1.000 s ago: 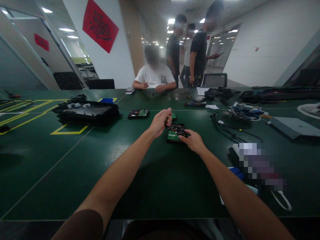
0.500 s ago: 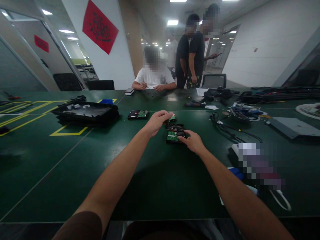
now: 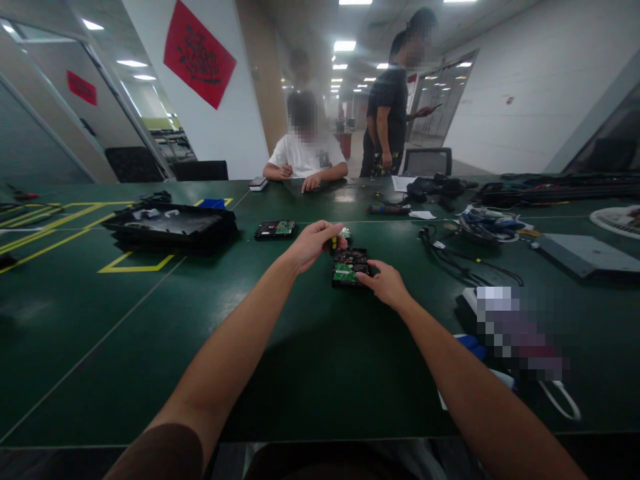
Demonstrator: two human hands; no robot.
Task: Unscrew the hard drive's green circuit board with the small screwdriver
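Observation:
A black hard drive (image 3: 351, 268) with a green circuit board lies in front of me on the table. My right hand (image 3: 385, 283) grips its right edge, thumb on top and fingers at the side. Over its far left corner, my left hand (image 3: 317, 247) is closed around a small yellow-and-black tool (image 3: 335, 243), mostly hidden by the fingers. Just behind that hand, part of another green circuit board (image 3: 346, 233) shows. A second hard drive (image 3: 276, 229), board side up, lies to the left.
Black plastic trays (image 3: 173, 223) sit at the left. On the right are dark cables (image 3: 450, 260), a bundle of wires (image 3: 487, 223), a grey metal box (image 3: 585, 253) and a blurred pale item (image 3: 515, 333). A person (image 3: 306, 157) sits across the green table (image 3: 200, 347).
My left hand has turned slightly at the drive's corner, and more yellow of the tool shows. The right hand stays put. Across the table, the seated person's hand has shifted.

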